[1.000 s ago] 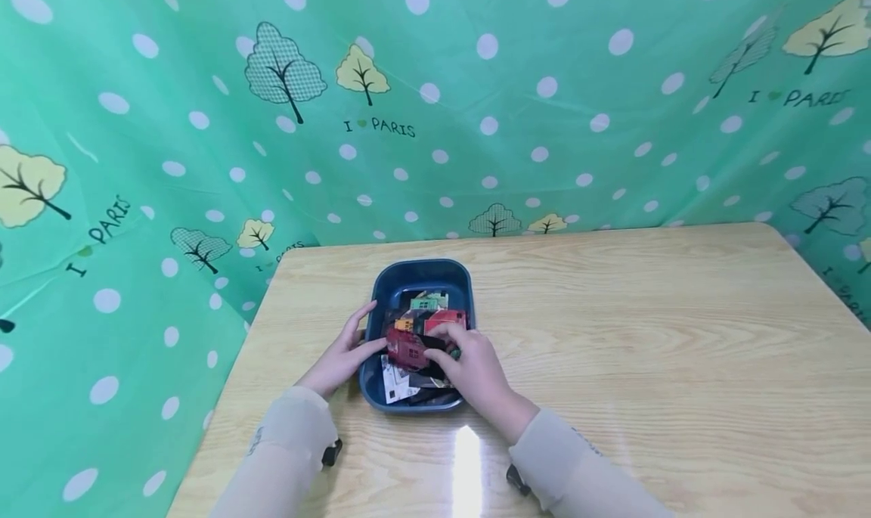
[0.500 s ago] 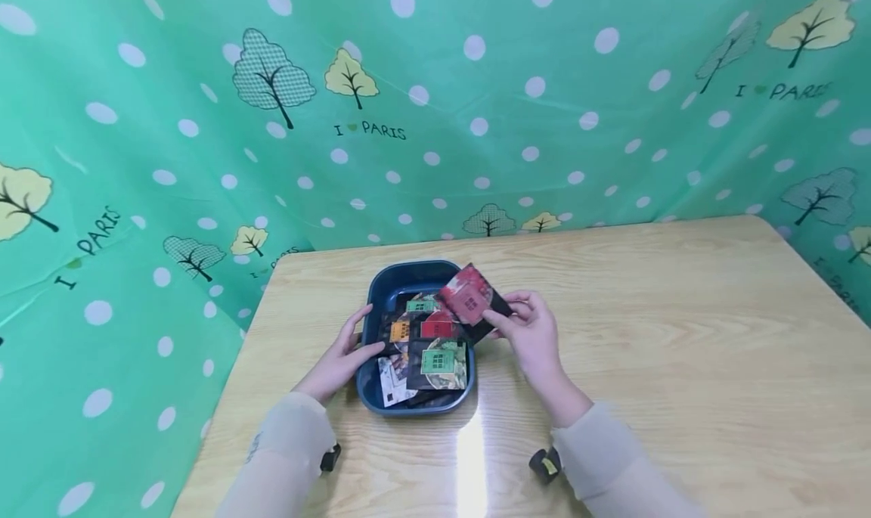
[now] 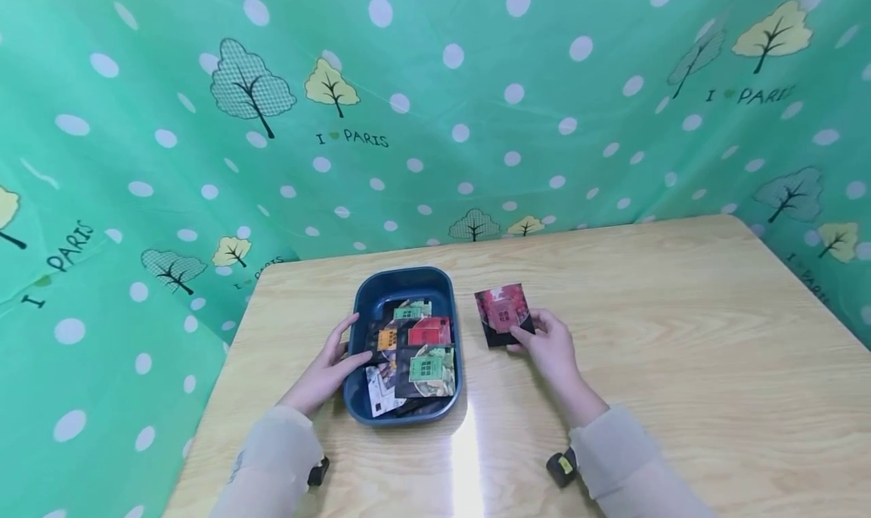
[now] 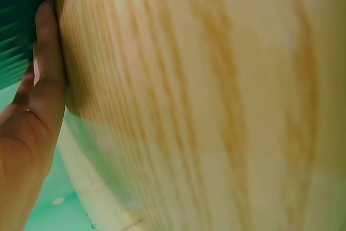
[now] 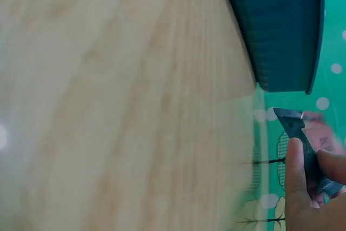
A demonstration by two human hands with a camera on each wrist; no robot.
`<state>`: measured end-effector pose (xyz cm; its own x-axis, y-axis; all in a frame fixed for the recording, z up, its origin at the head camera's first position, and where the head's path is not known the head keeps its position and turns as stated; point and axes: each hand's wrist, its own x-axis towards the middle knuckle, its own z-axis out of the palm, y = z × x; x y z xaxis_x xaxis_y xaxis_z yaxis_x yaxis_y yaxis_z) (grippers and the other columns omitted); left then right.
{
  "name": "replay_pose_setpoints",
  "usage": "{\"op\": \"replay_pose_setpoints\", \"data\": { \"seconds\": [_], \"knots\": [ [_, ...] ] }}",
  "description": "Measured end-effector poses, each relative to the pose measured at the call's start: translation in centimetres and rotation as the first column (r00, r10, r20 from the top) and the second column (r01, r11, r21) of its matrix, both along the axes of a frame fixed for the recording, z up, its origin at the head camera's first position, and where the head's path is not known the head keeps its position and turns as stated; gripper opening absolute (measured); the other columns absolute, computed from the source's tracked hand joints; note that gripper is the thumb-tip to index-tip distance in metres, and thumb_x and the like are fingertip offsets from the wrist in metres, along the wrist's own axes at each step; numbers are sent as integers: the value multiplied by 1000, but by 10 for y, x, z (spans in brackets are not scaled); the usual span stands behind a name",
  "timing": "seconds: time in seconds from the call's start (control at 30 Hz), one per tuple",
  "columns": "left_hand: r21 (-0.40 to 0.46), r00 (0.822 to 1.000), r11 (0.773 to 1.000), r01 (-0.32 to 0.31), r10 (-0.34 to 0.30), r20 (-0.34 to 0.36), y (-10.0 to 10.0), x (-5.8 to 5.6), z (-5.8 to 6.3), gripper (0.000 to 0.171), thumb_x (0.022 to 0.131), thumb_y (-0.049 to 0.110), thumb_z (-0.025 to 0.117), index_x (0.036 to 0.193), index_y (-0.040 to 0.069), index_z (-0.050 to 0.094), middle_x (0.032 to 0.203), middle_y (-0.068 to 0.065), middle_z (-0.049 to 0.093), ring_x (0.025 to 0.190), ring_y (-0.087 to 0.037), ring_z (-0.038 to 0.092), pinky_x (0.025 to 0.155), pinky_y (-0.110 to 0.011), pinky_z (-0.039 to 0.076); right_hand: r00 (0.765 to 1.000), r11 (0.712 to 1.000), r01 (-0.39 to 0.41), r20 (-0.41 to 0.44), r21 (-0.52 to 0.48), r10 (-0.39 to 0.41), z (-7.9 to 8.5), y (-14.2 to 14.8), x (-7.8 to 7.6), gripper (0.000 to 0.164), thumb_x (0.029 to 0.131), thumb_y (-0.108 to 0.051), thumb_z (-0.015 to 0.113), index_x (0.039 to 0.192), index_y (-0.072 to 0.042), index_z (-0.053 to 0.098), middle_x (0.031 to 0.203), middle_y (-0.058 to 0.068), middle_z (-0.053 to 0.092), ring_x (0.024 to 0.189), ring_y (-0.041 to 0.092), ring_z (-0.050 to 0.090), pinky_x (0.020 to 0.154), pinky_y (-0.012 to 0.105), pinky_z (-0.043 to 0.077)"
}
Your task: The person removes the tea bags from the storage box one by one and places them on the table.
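Note:
My right hand [image 3: 550, 345] pinches a red and black sachet [image 3: 502, 312] by its lower right corner, thumb on its printed face. The sachet is held just right of a dark blue plastic bin [image 3: 457, 367]. In the right wrist view, the sachet [image 5: 309, 155] stands tilted between thumb and fingers. My left hand [image 3: 325, 373] holds the bin's left wall, its thumb over the rim and its fingers along the outside. Inside the bin lie several overlapping sachets, including a green-labelled sachet [image 3: 427, 370], a red-labelled sachet [image 3: 435, 329] and an orange-labelled sachet [image 3: 385, 339].
The bin stands on a light wood-grain table [image 3: 646, 336], whose surface stretches away to the right. A green dotted cloth [image 3: 408, 110] printed with trees hangs behind the table and along its left side.
My right hand has lifted the red and black sachet out of the bin and carried it right, uncovering the green-labelled sachet. My left hand has stayed at the bin.

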<state>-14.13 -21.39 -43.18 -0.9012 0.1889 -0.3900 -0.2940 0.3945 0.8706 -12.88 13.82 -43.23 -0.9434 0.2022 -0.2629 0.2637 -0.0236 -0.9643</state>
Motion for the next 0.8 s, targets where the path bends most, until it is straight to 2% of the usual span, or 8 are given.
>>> {"op": "replay_pose_setpoints", "data": {
  "seconds": [0.07, 0.2, 0.33, 0.43, 0.57, 0.8],
  "knots": [
    [-8, 1000, 1000, -5, 5, 3, 0, 1, 0, 73, 98, 41, 60, 154, 47, 13, 156, -26, 29, 135, -43, 46, 111, -55, 40, 1000, 1000, -4, 3, 13, 3, -3, 0, 1, 30, 91, 5, 62, 119, 11, 55, 116, 32, 63, 70, 15, 69, 73, 29, 61],
    [-5, 1000, 1000, -8, 8, 6, -1, 2, -2, 72, 98, 42, 60, 154, 49, 14, 157, -26, 29, 135, -43, 46, 111, -54, 40, 1000, 999, -15, 13, 29, 14, -7, 0, 1, 25, 92, 1, 64, 114, 11, 56, 105, 31, 69, 64, 16, 70, 67, 30, 61],
    [2, 1000, 1000, -6, 6, -5, -1, 2, 0, 72, 98, 40, 59, 154, 49, 14, 156, -26, 29, 134, -43, 47, 110, -54, 41, 997, 998, -63, 47, 21, 62, -10, 2, -3, 25, 96, -5, 62, 113, 11, 53, 88, 26, 72, 61, 16, 71, 63, 32, 61],
    [7, 1000, 1000, -5, 5, -13, 0, 1, 1, 72, 99, 38, 59, 154, 49, 15, 156, -26, 30, 133, -43, 48, 109, -53, 43, 992, 995, -100, 75, 29, 98, -12, 2, -5, 24, 98, -8, 59, 112, 10, 53, 82, 20, 73, 59, 15, 70, 60, 30, 60],
    [2, 1000, 1000, -6, 6, -10, 0, 1, 0, 72, 98, 38, 60, 153, 49, 15, 156, -26, 29, 132, -43, 49, 108, -52, 44, 984, 990, -132, 126, 53, 124, -15, 3, -8, 22, 99, -10, 59, 109, 9, 55, 81, 18, 73, 56, 12, 68, 57, 27, 59],
    [7, 1000, 1000, -23, 23, 0, -1, 1, -3, 71, 98, 38, 60, 153, 50, 16, 155, -24, 33, 130, -40, 52, 105, -50, 47, 969, 978, -200, 163, 63, 187, -17, 1, -10, 21, 101, -11, 55, 104, 9, 53, 90, 26, 73, 56, 14, 69, 56, 29, 59]
  ]
}}
